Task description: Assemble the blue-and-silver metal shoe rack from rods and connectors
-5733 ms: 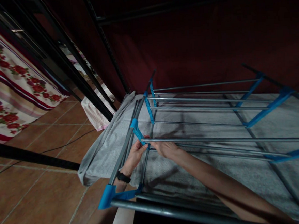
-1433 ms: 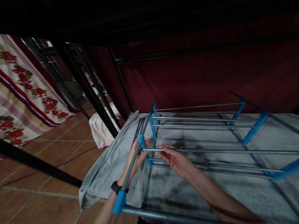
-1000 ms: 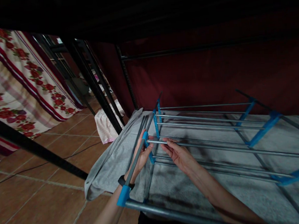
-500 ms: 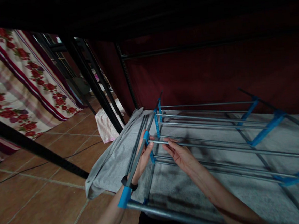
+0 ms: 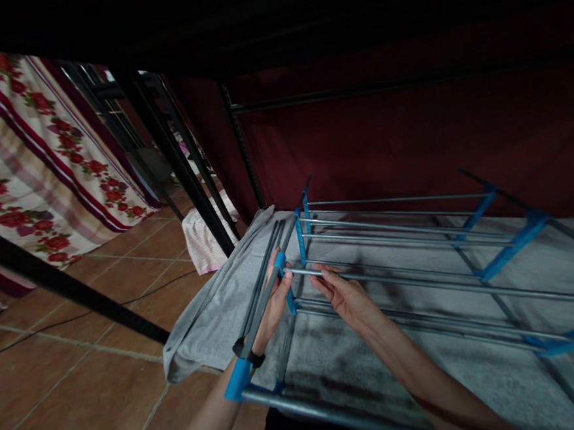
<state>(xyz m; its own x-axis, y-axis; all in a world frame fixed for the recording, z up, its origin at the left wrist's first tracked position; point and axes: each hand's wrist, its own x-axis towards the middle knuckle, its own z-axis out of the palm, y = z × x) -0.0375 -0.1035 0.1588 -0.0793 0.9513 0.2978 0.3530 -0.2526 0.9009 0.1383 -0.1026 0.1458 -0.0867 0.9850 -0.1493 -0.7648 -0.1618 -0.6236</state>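
A rack frame of grey metal tubes with blue plastic connectors lies on a grey blanket [image 5: 215,318]. My left hand [image 5: 273,301] is closed around a blue connector [image 5: 280,261] on the frame's near left side, its thumb by the end of a cross tube [image 5: 419,280]. A short way along that tube, my right hand [image 5: 344,296] pinches it between thumb and fingers. The tube's left end meets the connector; how deep it sits in there I cannot tell. A blue corner piece [image 5: 238,377] joins the nearest tube [image 5: 330,408] below my left wrist.
Loose grey tubes [image 5: 262,276] lie beside my left hand. Black metal posts [image 5: 175,157] stand at the left, with a dark red cloth [image 5: 410,147] behind. A cable [image 5: 78,316] crosses the tiled floor [image 5: 77,387]. A floral curtain [image 5: 42,160] hangs far left.
Almost nothing differs. Both hands keep their places on the connector and the tube, and the view has shifted very slightly.
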